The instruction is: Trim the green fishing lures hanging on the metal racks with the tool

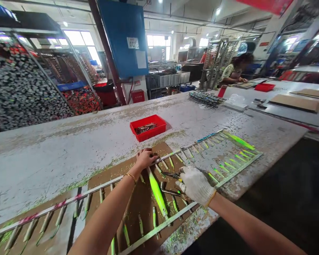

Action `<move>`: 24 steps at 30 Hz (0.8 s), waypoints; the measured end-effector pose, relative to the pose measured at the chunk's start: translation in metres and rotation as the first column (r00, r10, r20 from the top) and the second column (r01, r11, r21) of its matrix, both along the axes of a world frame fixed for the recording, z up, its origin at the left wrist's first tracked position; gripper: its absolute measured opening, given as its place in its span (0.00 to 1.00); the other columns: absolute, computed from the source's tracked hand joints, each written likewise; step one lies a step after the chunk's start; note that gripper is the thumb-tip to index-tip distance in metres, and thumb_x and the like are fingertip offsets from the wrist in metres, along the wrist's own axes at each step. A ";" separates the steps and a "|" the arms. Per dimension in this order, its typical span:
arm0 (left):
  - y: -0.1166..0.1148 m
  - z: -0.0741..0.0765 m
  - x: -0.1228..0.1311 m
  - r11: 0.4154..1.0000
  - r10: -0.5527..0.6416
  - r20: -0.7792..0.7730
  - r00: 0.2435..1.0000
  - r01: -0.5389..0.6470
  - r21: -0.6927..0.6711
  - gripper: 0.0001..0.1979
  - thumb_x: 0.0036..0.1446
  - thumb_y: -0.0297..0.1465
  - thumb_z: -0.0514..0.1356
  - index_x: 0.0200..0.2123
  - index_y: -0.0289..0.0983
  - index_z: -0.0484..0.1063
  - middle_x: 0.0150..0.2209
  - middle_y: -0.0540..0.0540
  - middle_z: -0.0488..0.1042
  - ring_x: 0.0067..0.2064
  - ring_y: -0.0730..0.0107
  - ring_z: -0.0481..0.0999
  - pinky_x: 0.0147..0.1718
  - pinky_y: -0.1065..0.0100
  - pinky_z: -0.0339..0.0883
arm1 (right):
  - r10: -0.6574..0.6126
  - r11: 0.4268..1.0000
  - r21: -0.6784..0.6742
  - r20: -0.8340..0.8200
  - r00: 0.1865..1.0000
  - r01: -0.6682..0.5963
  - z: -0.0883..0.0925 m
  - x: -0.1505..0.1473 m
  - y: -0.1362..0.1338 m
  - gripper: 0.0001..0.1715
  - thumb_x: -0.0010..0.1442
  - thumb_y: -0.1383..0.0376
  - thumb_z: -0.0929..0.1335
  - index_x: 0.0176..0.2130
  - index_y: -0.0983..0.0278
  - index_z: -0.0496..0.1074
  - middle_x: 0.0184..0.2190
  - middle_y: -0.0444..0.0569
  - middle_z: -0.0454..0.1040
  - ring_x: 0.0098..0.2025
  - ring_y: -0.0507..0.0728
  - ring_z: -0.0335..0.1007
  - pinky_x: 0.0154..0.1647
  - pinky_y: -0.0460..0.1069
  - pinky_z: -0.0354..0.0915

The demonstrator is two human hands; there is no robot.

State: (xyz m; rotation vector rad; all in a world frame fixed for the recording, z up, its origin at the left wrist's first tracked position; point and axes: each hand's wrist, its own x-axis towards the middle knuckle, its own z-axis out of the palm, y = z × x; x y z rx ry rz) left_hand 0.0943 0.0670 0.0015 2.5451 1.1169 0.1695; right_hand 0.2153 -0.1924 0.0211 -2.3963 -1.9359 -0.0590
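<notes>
Gripping metal pliers [170,192]: knit-gloved right hand [195,185]; bare left hand [145,158] clasps thin rail [95,189].

Beyond my left grip [145,158] the desk [55,156] lies bare up to the red tray [148,126]. Between my grips the green lure [157,194], the pliers [168,192] and the pegs of the rack [239,169] crowd the gap. Right of my right grip [195,184], more pegs.

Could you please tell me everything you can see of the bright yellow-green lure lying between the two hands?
The lure is a long, slim, tapered body in glossy neon yellow-green, plastic by its look, paler at the lower tip. It lies slanted across the metal rack, above brown cardboard. The left hand rests at its upper end; the gloved right hand holds pliers close beside it, contact unclear.
</notes>
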 end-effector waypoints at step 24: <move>0.006 0.020 -0.006 0.989 -0.136 -0.170 0.976 0.123 -0.087 0.16 0.57 0.43 0.59 0.35 0.41 0.83 0.52 0.45 0.77 0.58 0.48 0.68 0.54 0.56 0.63 | 0.003 0.996 0.091 -0.053 0.999 0.001 -0.018 0.005 0.005 0.16 0.67 0.55 0.65 0.39 0.62 0.78 0.45 0.53 0.77 0.47 0.60 0.72 0.48 0.52 0.63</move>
